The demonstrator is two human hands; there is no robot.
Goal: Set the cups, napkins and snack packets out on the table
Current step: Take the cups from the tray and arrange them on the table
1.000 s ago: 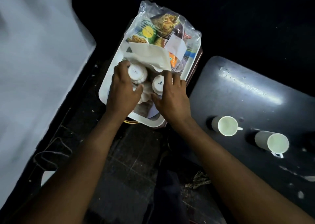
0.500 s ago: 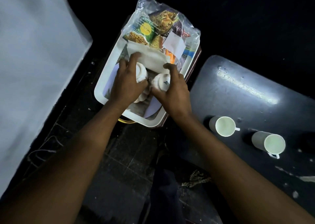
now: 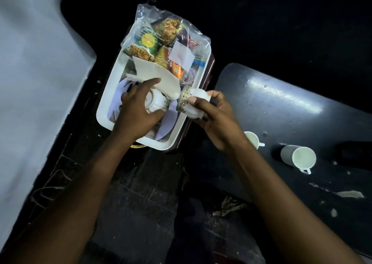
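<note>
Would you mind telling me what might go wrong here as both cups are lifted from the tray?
The right hand holds its cup tilted over the tray's rim; it could slip and fall. The left hand's cup sits under a napkin, which might drag out with it.

A white plastic tray [image 3: 104, 111] sat left of centre, its long sides running from near to far. It rested on a dark maroon base [image 3: 207, 78] that showed along its right edge. A clear plastic bag [image 3: 198, 36] lay crumpled at the far end of the tray. A pale grey sheet of cloth [image 3: 36, 82] filled the left side. The dark tiled floor [image 3: 136, 203] lay near, with thin pale grout lines. A small patterned scrap [image 3: 228, 206] lay on it, right of centre.
</note>
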